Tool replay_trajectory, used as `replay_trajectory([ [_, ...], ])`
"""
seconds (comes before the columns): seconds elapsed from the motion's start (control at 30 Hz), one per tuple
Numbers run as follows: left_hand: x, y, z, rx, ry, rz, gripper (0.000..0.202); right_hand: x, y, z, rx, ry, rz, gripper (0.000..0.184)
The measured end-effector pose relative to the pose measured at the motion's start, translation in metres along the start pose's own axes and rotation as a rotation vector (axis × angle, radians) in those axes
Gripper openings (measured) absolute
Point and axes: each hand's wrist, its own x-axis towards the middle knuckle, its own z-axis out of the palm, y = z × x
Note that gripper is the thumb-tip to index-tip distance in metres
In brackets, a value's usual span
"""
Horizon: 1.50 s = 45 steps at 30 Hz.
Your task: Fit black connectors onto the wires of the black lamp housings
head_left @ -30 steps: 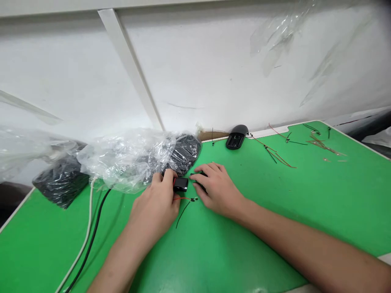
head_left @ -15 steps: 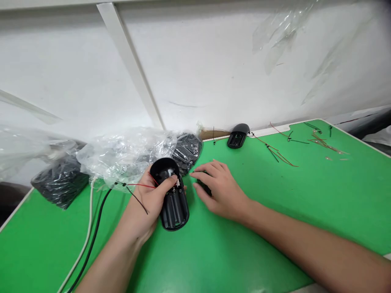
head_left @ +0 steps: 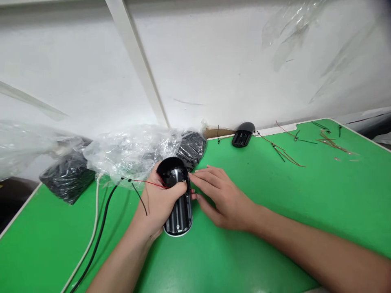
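My left hand (head_left: 165, 191) grips an oblong black plastic housing (head_left: 179, 211) above the table, its thumb pressed inside near the middle. The lower half has long battery-type slots; the rounded upper end is a hollow bowl. A red wire (head_left: 149, 182) with a black tie on it runs out to the left across my wrist. At the right edge of the housing is my right hand (head_left: 224, 199), fingers stretched out and thumb apart. Its fingertips reach the housing's side; whether they press on it I cannot tell.
A similar black housing (head_left: 243, 135) lies by the wall at the back of the green table (head_left: 259, 256). Thin tied wires (head_left: 284, 154) are scattered right of it. Clear plastic bags (head_left: 128, 150) with black parts line the back left. A white cable (head_left: 93, 232) and a black cable (head_left: 102, 219) cross the left side.
My right hand's fingers have straightened and come up to the housing's right edge. My left thumb has shifted slightly down and right on the housing. The whole view has moved a little.
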Motion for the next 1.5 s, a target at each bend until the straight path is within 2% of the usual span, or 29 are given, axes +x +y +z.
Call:
replay_trajectory([
  [0.37, -0.006, 0.000, 0.000, 0.042, -0.008, -0.012, 0.062, 0.000, -0.004, -0.004, 0.132, 0.134, -0.046, 0.040],
  [0.57, -0.008, 0.002, 0.003, -0.097, -0.028, -0.073, 0.047, 0.004, -0.006, -0.007, 0.265, 0.150, 0.068, 0.055],
  [0.7, -0.009, 0.003, 0.003, -0.178, 0.006, -0.104, 0.040, 0.005, -0.005, -0.007, 0.290, 0.131, 0.087, 0.059],
  [0.9, -0.011, 0.004, 0.005, -0.132, 0.002, -0.123, 0.039, 0.003, 0.000, -0.001, 0.307, 0.179, 0.015, 0.059],
  [1.07, -0.010, 0.003, 0.006, -0.135, -0.004, -0.156, 0.038, 0.003, -0.001, -0.001, 0.306, 0.160, 0.014, 0.066],
  [1.27, -0.013, 0.003, 0.006, -0.165, -0.117, -0.227, 0.037, 0.001, -0.003, -0.003, 0.318, 0.123, -0.049, 0.078],
  [1.5, -0.014, 0.002, 0.007, -0.129, -0.113, -0.187, 0.034, 0.002, -0.004, -0.004, 0.304, 0.166, -0.052, 0.076],
])
